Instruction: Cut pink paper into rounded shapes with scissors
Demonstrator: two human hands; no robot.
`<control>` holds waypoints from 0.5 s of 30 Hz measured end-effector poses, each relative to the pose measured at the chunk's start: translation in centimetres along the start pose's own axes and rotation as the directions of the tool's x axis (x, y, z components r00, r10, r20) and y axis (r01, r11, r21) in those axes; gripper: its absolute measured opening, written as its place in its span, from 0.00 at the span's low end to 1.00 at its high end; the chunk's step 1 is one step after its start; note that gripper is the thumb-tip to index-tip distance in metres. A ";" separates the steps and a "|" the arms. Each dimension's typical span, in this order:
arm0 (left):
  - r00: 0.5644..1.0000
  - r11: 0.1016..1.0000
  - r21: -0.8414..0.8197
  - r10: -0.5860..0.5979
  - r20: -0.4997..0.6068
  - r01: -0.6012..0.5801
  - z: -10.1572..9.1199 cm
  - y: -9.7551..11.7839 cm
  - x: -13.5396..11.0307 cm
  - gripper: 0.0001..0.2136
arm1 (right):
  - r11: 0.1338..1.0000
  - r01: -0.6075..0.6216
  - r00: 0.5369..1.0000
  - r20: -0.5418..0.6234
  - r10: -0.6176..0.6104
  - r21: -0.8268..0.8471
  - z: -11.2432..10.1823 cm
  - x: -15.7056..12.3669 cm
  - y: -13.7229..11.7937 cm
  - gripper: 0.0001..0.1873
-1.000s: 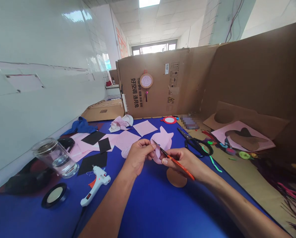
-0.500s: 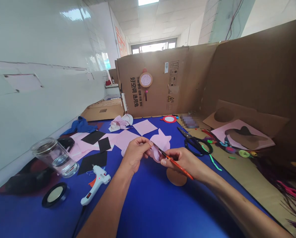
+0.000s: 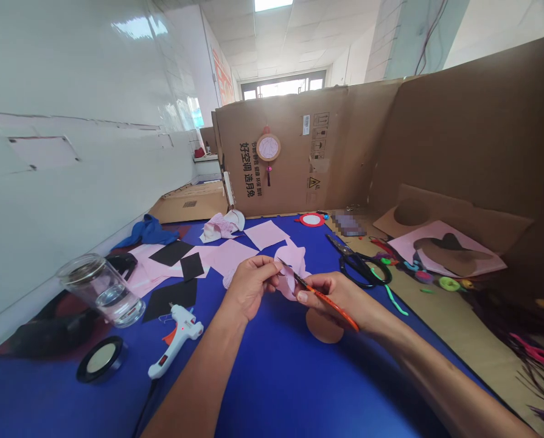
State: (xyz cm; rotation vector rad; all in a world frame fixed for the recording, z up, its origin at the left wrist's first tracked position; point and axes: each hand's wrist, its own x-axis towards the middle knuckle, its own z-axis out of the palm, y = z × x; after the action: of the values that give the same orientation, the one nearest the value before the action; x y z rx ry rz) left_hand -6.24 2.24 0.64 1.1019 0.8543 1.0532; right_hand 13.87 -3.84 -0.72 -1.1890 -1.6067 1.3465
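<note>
My left hand [image 3: 250, 286] pinches a pink paper cutout [image 3: 292, 258] by its left edge, lifted above the blue table [image 3: 281, 389]. My right hand [image 3: 340, 295] grips small orange-handled scissors [image 3: 320, 296], whose blades reach into the pink cutout. A brown cardboard disc [image 3: 322, 327] lies on the table just under my right hand.
Left of my arms lie a white glue gun [image 3: 175, 337], a black tape roll [image 3: 100, 359], a glass jar [image 3: 101, 289] and pink and black paper sheets [image 3: 187, 261]. Large black scissors [image 3: 358, 263] and coloured scraps lie to the right. Cardboard walls [image 3: 459, 134] close the back and right.
The pink cutout has turned in my left hand, its upper part now narrower and more folded. The scissors stay in the paper. Both hands hold nearly the same place.
</note>
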 end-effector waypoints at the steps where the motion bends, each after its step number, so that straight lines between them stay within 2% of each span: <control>1: 1.000 1.000 -0.011 -0.002 0.004 0.002 0.0 0.0 0.0 0.11 | 1.000 -0.007 1.000 0.001 0.007 0.012 0.0 -0.1 0.0 0.31; 6: 1.000 0.999 -0.030 -0.011 0.013 0.011 0.0 0.2 -0.1 0.10 | 0.999 -0.016 1.000 0.002 0.016 0.039 0.0 0.0 0.2 0.31; 15: 1.000 1.000 0.006 -0.023 0.008 0.023 -0.1 0.2 0.0 0.09 | 0.999 0.031 0.999 -0.008 -0.031 -0.027 -0.1 0.2 0.2 0.31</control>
State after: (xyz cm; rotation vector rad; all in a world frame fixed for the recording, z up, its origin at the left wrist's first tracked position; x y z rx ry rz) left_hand -6.41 2.26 0.76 1.0979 0.8627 1.0270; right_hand 13.89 -3.59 -0.96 -1.1790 -1.6352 1.3027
